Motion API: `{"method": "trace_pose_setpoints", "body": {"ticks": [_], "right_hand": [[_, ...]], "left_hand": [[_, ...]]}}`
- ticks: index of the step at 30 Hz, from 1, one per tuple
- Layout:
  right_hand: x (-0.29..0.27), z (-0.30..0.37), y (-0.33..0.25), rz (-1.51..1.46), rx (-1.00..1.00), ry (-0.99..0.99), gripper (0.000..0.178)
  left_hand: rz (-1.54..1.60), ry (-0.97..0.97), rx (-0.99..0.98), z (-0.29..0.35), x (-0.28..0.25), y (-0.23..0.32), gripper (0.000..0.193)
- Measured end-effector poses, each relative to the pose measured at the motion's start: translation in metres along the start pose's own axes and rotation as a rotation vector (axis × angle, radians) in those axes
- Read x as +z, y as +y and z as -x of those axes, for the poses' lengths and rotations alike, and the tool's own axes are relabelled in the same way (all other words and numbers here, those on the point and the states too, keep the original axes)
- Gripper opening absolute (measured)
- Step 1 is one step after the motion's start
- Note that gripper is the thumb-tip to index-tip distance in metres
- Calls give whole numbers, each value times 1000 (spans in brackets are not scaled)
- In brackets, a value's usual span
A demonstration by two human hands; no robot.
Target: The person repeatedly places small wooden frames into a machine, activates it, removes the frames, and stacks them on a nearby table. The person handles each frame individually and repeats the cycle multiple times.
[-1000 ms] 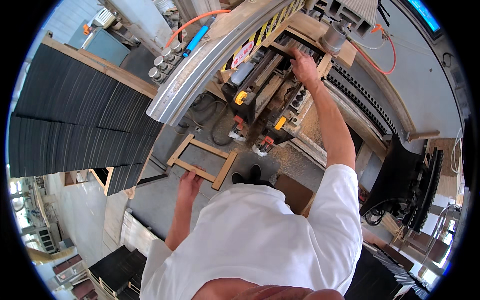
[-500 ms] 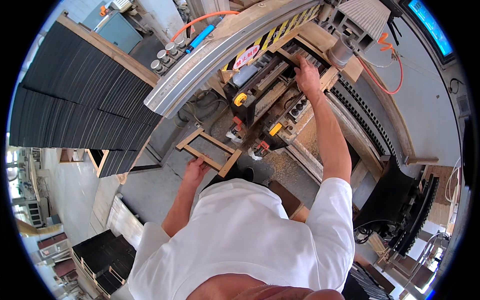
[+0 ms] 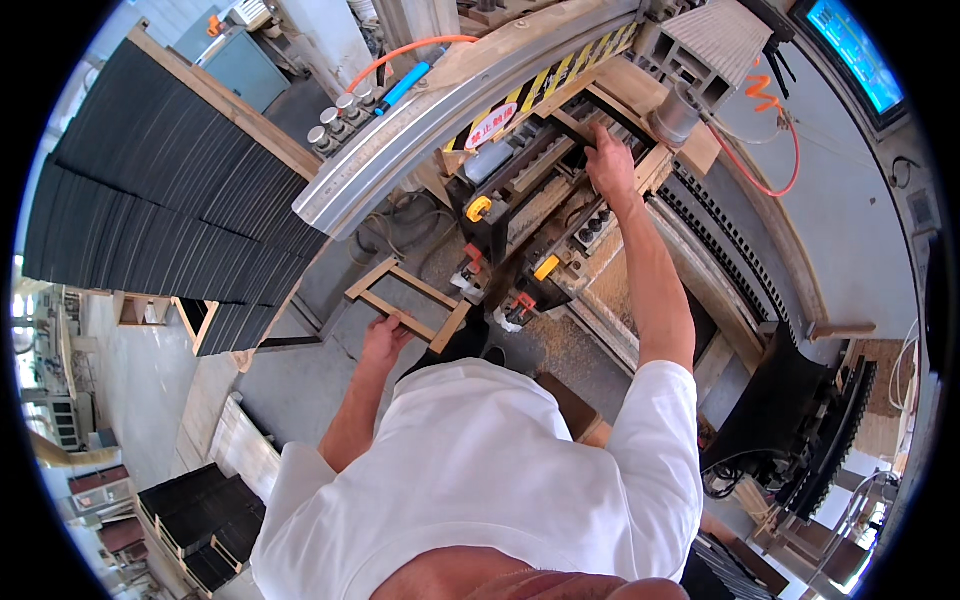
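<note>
Around: the silver beam (image 3: pixel 420 137) crosses the far side of my feed and hides part of the machine (image 3: pixel 578 256) behind it. A striped strip (image 3: pixel 565 84) runs along its lower edge. A metal cylinder (image 3: pixel 676 115) stands just to the right of the right hand (image 3: pixel 612 170), crowding that side. The near body of the machine lies between the hands. A tall stack of dark panels (image 3: pixel 180 190) closes off the far left; the white shirt (image 3: pixel 480 460) blocks my view of much of the near floor. Sawdust (image 3: pixel 568 345) lies by the machine's near end.

Hands: I read the left hand (image 3: pixel 382 341) as gripping the near rail of a wooden frame (image 3: pixel 403 316), held tilted above the floor, left of the machine. The right hand's fingers are at a rail of a dark-edged frame (image 3: pixel 572 126) in the machine; whether they grip or only press, I cannot tell.

Counts: frames, two. Yellow knobs (image 3: pixel 479 209), two; red clamps (image 3: pixel 523 302), two, nearer. Round caps (image 3: pixel 347 102), four, beside one blue tube (image 3: pixel 403 88). Orange hoses (image 3: pixel 410 44), two, one far left, one coiled far right. Lit screen (image 3: pixel 850 50), one, far right.
</note>
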State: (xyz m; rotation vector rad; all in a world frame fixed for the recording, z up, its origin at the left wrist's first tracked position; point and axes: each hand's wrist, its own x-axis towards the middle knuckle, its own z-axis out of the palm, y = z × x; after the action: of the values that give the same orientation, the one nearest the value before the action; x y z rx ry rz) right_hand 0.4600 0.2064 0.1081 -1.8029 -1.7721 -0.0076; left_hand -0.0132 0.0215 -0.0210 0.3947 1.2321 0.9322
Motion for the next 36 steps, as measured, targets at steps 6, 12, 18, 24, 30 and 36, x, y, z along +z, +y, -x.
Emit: {"method": "trace_pose_setpoints", "body": {"ticks": [6,12,18,24,30,36], "right_hand": [[2,1,5,-5,6,1,48],[7,-2,1,3,45,7,46],[8,-9,4,93,207,-188,59],[13,-3,34,157,119,-27,51],[-12,9,-54,208,165,305,43],[-9,65,-211,-290,22,415,30]], "left_hand": [[-81,80,89,9,-12,6,29],[-86,111,226,46,-51,25,31],[-97,255,374,127,-105,71,29],[60,428,537,184,-233,122,30],[185,613,692,196,-366,188,27],[146,496,657,123,-472,275,35]]}}
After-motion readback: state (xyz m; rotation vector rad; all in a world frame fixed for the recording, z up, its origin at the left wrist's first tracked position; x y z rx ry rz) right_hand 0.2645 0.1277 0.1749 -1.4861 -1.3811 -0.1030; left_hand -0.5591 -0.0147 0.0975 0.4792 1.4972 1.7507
